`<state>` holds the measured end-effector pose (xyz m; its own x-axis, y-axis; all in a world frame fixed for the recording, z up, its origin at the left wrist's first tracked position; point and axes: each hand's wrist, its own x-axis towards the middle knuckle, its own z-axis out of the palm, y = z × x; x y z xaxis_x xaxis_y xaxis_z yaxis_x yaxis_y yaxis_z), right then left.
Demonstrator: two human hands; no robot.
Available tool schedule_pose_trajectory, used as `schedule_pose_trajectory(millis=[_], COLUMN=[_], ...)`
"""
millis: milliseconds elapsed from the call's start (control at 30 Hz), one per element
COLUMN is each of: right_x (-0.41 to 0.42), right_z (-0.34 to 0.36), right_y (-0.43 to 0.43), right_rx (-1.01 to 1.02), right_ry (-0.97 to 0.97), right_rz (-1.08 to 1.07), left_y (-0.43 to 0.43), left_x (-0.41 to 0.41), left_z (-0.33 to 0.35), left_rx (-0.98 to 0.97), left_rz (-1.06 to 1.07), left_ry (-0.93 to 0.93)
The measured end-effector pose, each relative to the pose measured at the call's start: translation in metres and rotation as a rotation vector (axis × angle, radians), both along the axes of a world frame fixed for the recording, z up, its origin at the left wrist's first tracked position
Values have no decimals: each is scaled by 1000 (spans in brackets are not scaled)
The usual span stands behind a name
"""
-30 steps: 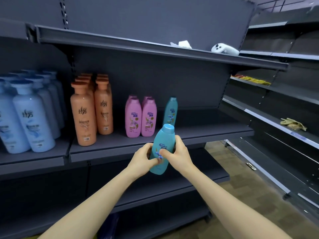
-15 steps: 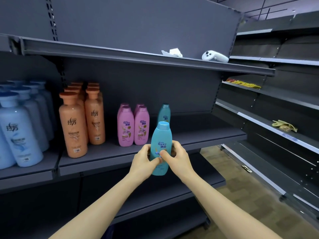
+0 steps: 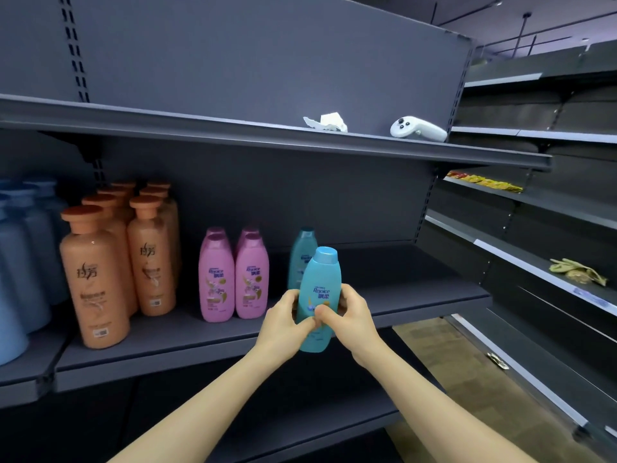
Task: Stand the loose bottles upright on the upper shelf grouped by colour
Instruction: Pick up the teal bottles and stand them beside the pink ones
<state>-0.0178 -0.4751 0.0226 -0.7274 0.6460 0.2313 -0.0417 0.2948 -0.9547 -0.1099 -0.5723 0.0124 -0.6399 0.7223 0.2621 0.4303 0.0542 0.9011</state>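
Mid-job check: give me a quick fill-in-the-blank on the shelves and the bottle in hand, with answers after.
The left hand and right hand grip a teal bottle branded ____.
A second teal bottle stands on the bottle shelf just right of the ____ bottles.
The white controller lies on the top shelf, the one ____ the bottle shelf.
Missing words: Rejoice; pink; above.
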Motion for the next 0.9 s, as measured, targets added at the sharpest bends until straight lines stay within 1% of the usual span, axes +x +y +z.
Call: schedule_pose_trajectory(millis=[267, 467, 533, 733, 833, 900], right_x=[-8, -17, -22, -43, -55, -62], right_z=[-2, -1, -1, -7, -11, -13], right_y=[64, 110, 121, 148, 157, 161], right_rx=[45, 8, 3, -19, -30, -35], right_ry=[-29, -26, -25, -32, -44, -46], right_rz=[24, 39, 48, 98, 122, 146], left_y=[47, 65, 70, 85, 92, 95], left_x=[-10, -27, -35, -49, -55, -58], left_z=[-6, -29, -35, -37, -38, -39], left_rx=[-47, -212, -237, -253, -246, -224], left_rz=[49, 200, 249, 388, 407, 377], left_ry=[15, -32, -24, -25, -19, -26])
